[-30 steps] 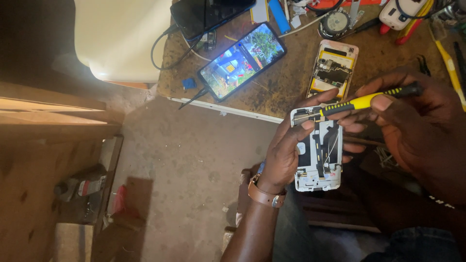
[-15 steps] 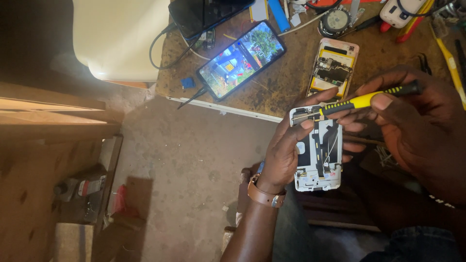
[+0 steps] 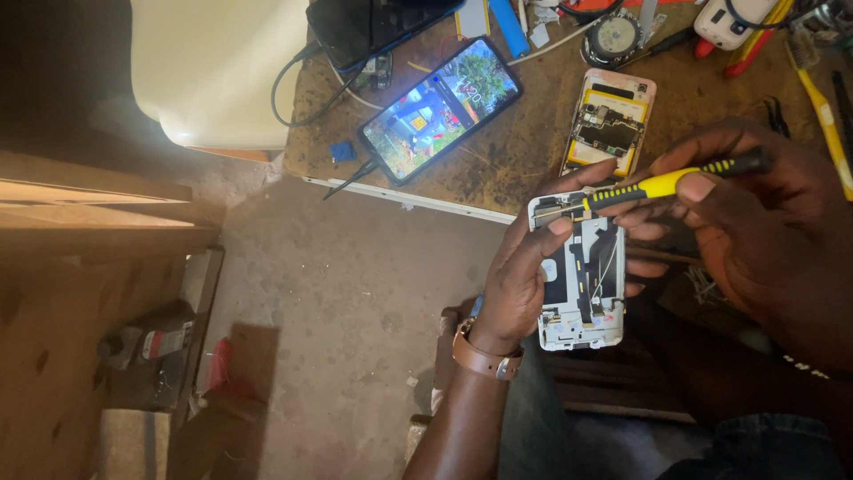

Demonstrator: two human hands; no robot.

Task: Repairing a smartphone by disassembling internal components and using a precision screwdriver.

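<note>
My left hand [image 3: 524,276] grips an opened white phone [image 3: 582,284] with its back off and the inner parts showing. My right hand [image 3: 764,231] holds a yellow and black screwdriver [image 3: 666,182] almost level, its tip on the phone's upper left corner. Both hands are over my lap, just in front of the workbench edge.
On the wooden workbench [image 3: 524,151] lie a lit phone [image 3: 440,108] with a cable plugged in, a second opened phone with a yellow frame [image 3: 609,124], a round part [image 3: 613,36] and yellow-handled tools [image 3: 822,107]. A pale cushion [image 3: 222,71] sits at left. Concrete floor [image 3: 346,311] lies below.
</note>
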